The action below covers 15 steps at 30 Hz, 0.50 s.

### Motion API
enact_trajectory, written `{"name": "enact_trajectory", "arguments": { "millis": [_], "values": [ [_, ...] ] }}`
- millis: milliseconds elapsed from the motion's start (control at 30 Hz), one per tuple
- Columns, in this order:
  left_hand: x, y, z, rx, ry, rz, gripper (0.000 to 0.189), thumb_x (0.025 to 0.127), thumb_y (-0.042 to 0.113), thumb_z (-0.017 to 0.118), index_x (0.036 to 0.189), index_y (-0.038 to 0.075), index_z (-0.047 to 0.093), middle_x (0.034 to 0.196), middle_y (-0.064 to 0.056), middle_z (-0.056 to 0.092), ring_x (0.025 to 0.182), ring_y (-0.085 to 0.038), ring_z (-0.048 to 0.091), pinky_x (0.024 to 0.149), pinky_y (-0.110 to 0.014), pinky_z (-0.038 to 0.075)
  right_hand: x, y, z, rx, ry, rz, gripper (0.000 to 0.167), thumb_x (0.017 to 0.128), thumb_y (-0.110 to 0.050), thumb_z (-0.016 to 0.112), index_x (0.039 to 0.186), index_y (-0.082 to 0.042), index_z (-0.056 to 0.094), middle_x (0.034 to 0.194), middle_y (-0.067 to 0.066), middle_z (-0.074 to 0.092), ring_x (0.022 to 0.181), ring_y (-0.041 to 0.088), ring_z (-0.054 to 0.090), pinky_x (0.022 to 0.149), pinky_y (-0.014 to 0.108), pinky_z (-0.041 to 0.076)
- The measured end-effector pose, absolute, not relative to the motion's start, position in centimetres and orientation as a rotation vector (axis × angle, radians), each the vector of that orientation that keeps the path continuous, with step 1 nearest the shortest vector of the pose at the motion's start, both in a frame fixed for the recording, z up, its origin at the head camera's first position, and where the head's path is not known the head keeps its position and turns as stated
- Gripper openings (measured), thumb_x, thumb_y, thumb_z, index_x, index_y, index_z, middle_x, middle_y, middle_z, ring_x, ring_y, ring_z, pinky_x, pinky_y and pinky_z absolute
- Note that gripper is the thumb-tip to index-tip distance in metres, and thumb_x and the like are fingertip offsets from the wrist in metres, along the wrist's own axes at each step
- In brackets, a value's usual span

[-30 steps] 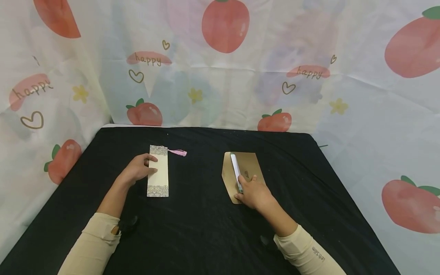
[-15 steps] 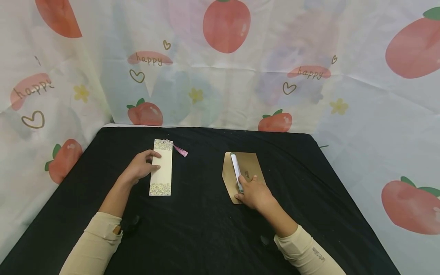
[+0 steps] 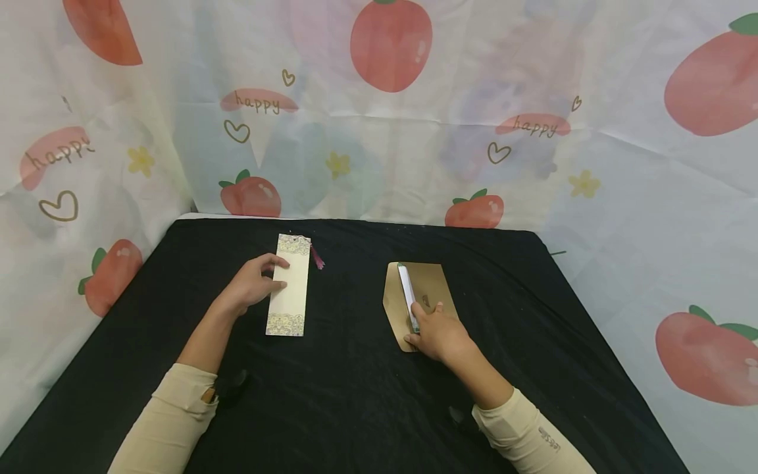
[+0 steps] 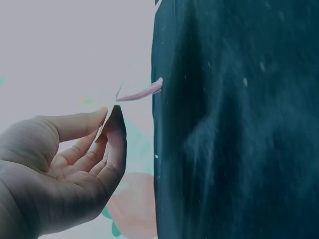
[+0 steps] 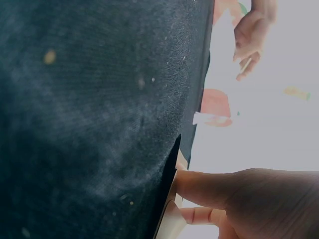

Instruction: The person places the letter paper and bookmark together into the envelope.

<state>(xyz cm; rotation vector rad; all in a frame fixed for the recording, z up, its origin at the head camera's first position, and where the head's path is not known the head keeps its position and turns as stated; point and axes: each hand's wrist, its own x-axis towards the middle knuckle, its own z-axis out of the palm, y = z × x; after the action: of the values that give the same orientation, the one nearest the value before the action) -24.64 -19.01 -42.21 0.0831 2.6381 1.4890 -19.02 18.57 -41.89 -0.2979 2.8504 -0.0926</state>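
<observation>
My left hand [image 3: 254, 284] pinches the left edge of a cream bookmark [image 3: 296, 286] with lacy patterned ends. Its pink tassel [image 3: 317, 257] hangs at the top right corner. In the left wrist view the bookmark [image 4: 103, 127] shows nearly edge-on between thumb and fingers, above the black cloth. On the right, a brown envelope [image 3: 434, 280] lies on the cloth, and a slim white stick with green ends [image 3: 405, 283] lies along it. My right hand [image 3: 441, 334] is over the envelope's near part, its thumb and fingers around the stick's near end; its palm side is hidden in the head view.
Black cloth [image 3: 355, 395] covers the table. A white curtain [image 3: 379, 164] printed with red fruit and hearts stands behind and at both sides. Small dark objects [image 3: 239, 382] show beside each wrist.
My left hand has moved slightly right and away from me with the bookmark, which now leans a little to the right; the tassel has swung downward. The right hand has stayed put.
</observation>
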Motion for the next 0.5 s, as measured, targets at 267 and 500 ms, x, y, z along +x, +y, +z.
{"name": "enact_trajectory", "arguments": {
  "millis": [267, 500],
  "values": [
    [-24.7, -17.7, -41.8, 0.166, 2.647, 1.493, 0.036, 0.098, 0.002, 0.07, 0.133, 0.005, 0.061, 0.133, -0.024, 0.056, 0.097, -0.033, 0.062, 0.079, -0.04, 0.05, -19.1, 18.6, -42.1, -0.303, 2.852, -0.1, 0.066, 0.099, -0.038, 0.072, 0.148, -0.005, 0.043, 0.146, 0.049, 0.034, 0.105, 0.053, 0.065, 0.072, 0.053, 0.056],
    [-24.7, -16.9, -41.2, 0.221, 2.668, 1.479, 0.036, 0.096, 0.001, 0.072, 0.131, 0.006, 0.063, 0.129, -0.022, 0.056, 0.1, -0.035, 0.06, 0.078, -0.039, 0.05, -19.2, 18.7, -42.1, -0.299, 2.853, -0.083, 0.066, 0.099, -0.038, 0.072, 0.148, -0.005, 0.042, 0.146, 0.049, 0.034, 0.11, 0.055, 0.063, 0.075, 0.055, 0.056]
  ]
}}
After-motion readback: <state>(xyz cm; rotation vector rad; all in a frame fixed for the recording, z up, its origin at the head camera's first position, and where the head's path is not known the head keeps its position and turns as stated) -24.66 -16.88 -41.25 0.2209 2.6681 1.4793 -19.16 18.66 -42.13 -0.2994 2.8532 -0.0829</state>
